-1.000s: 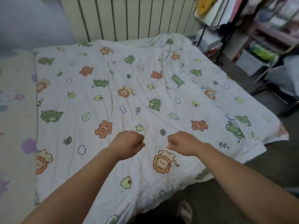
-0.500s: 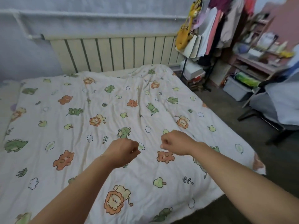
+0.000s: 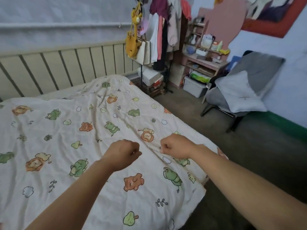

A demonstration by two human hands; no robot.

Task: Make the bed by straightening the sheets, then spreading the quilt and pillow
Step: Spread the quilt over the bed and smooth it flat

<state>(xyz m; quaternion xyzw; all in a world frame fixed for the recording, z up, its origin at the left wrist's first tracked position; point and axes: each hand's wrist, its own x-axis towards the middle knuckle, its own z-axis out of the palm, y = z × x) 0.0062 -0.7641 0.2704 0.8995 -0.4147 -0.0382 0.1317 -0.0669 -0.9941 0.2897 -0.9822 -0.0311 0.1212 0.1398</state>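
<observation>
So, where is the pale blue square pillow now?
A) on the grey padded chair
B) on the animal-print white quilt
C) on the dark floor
A: the pale blue square pillow rests on the grey padded chair at the right, well apart from the animal-print white quilt.

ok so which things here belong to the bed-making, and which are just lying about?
Job: patterned quilt, spread out; pale pillow, on the grey chair; left hand and right hand, both fisted above the quilt.
Lying about: hanging clothes; yellow bag; plastic bin; pink desk.
</observation>
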